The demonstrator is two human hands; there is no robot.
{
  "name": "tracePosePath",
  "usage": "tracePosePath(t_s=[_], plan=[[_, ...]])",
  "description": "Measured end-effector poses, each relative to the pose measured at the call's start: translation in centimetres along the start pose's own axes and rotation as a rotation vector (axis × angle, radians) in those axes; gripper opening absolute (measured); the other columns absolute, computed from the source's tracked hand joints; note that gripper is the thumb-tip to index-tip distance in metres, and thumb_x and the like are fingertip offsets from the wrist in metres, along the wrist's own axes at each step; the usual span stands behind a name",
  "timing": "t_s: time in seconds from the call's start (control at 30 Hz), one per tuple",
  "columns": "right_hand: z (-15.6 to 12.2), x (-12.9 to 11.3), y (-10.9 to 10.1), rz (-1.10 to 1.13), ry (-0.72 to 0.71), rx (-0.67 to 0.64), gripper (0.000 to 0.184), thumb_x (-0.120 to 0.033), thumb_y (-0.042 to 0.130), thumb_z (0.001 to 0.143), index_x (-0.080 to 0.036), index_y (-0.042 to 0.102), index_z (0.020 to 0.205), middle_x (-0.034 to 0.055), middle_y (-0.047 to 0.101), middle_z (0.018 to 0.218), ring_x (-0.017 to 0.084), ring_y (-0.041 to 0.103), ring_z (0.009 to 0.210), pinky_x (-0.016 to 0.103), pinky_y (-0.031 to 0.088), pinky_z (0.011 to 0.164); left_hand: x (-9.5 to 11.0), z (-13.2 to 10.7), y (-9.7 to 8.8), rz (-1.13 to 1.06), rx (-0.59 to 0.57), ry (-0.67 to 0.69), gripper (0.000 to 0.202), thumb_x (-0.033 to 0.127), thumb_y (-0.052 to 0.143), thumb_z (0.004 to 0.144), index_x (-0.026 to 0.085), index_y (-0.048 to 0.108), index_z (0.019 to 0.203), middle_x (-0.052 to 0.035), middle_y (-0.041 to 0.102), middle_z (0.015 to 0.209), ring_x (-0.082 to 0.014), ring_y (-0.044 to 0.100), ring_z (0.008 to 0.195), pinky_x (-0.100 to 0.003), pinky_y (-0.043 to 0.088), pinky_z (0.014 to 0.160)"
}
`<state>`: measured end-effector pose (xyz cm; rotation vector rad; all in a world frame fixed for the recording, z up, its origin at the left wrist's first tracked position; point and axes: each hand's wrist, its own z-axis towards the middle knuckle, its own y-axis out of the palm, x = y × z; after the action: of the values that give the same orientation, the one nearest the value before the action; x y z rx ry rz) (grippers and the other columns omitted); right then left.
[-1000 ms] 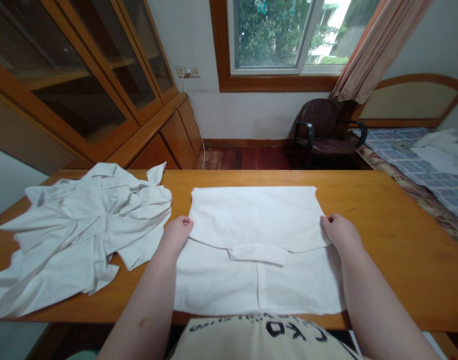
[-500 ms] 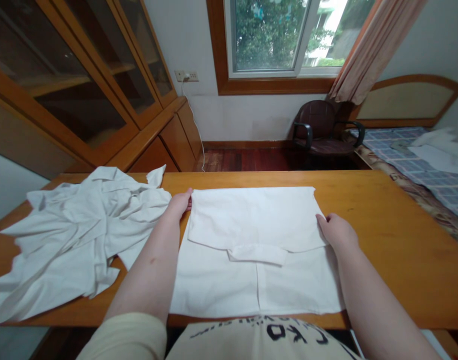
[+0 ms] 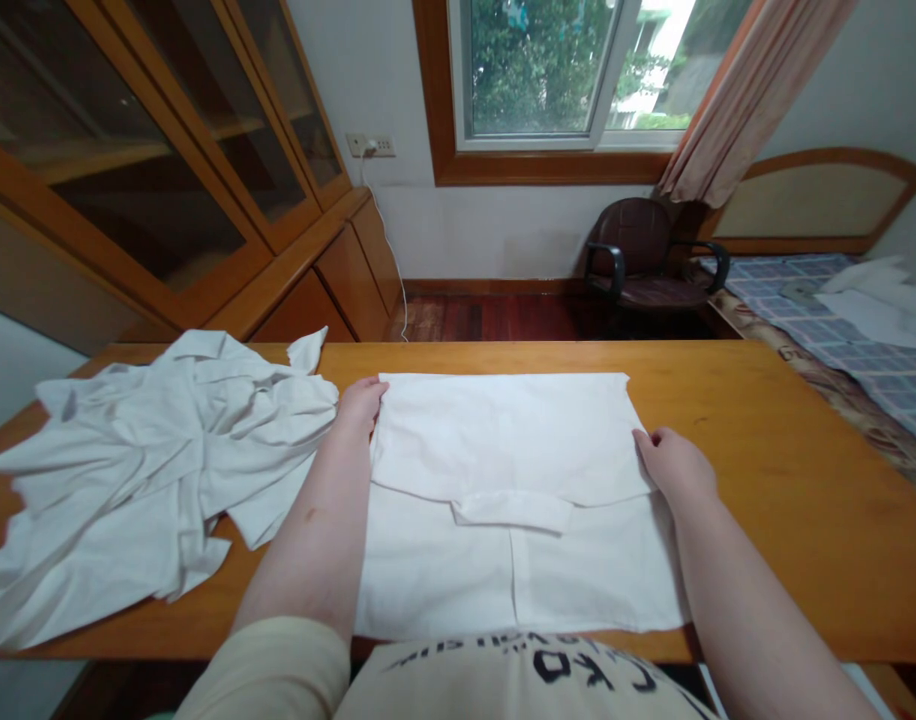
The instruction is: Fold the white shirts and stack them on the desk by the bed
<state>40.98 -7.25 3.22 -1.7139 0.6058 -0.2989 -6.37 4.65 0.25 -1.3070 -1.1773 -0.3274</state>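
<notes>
A white garment point(image 3: 503, 470) lies flat and partly folded on the wooden table point(image 3: 765, 470), its upper half doubled over the lower half. My left hand point(image 3: 359, 403) rests at the far left corner of the folded part, fingers curled on the cloth edge. My right hand point(image 3: 674, 462) presses on the right edge of the fold, fingers together and bent over the cloth.
A crumpled heap of white clothes point(image 3: 143, 470) lies on the table's left side. Behind the table are a wooden glass-door cabinet point(image 3: 165, 170), a dark armchair point(image 3: 645, 260) under the window, and a bed point(image 3: 870, 340) with a checked cover at the right.
My left hand slid from the near left end of the fold up to the far left corner. The right hand stayed on the right edge.
</notes>
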Motion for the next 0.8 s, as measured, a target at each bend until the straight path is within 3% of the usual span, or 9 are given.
tracePosePath(t_s=[0.13,0.27,0.47,0.6,0.7,0.8], plan=[[0.2,0.1,0.1,-0.011,0.007,-0.004,0.047,-0.053,0.032,0.090,-0.019,0.064,0.095,0.0141,0.069,0.092,0.031,0.063,0.088,0.037,0.045,0.065,-0.1,0.1,0.2,0.037,0.039,0.019,0.037,0.025,0.056,0.079,0.012,0.058,0.113,-0.0118,0.069,0.107,-0.0194,0.066,0.092,-0.027,0.049,0.079],[0.4,0.2,0.4,-0.022,0.002,-0.008,0.049,-0.053,0.031,0.091,-0.018,0.065,0.097,0.0148,0.069,0.092,0.031,0.064,0.088,0.038,0.046,0.066,0.1,0.4,0.2,0.122,0.040,0.041,0.047,0.031,0.069,0.072,0.013,0.055,0.113,-0.0154,0.067,0.111,-0.0253,0.064,0.099,-0.033,0.047,0.085],[0.8,0.3,0.6,-0.025,0.009,-0.016,0.052,-0.056,0.032,0.090,-0.018,0.067,0.094,0.0159,0.068,0.091,0.030,0.064,0.087,0.038,0.046,0.069,0.5,-0.5,0.4,0.203,-0.003,0.117,0.053,0.012,0.068,0.068,0.018,0.050,0.117,-0.0086,0.069,0.106,-0.0202,0.067,0.093,-0.027,0.049,0.081],[0.6,0.5,0.4,0.019,0.007,0.006,0.051,-0.056,0.035,0.089,-0.017,0.067,0.093,0.0157,0.068,0.087,0.031,0.064,0.084,0.038,0.046,0.067,1.5,-2.2,0.0,0.382,0.102,0.142,0.061,0.020,0.065,0.072,0.013,0.044,0.129,-0.0174,0.061,0.122,-0.0292,0.059,0.112,-0.037,0.045,0.094],[0.0,0.6,-0.4,0.087,-0.004,0.132,0.052,-0.056,0.036,0.089,-0.014,0.065,0.102,0.0172,0.068,0.093,0.032,0.064,0.088,0.039,0.047,0.069,2.6,-3.4,-0.1,0.507,0.173,0.205,0.061,0.034,0.060,0.079,0.010,0.044,0.132,-0.0221,0.050,0.135,-0.0344,0.048,0.125,-0.044,0.039,0.102],[-0.5,-0.6,-1.5,0.188,-0.191,0.315,0.050,-0.052,0.040,0.090,-0.012,0.060,0.112,0.0176,0.065,0.108,0.030,0.061,0.099,0.040,0.047,0.081,3.9,-4.6,0.8,0.593,0.106,0.387,0.053,0.039,0.053,0.085,0.013,0.048,0.130,-0.0174,0.047,0.140,-0.0319,0.039,0.132,-0.044,0.032,0.109]])
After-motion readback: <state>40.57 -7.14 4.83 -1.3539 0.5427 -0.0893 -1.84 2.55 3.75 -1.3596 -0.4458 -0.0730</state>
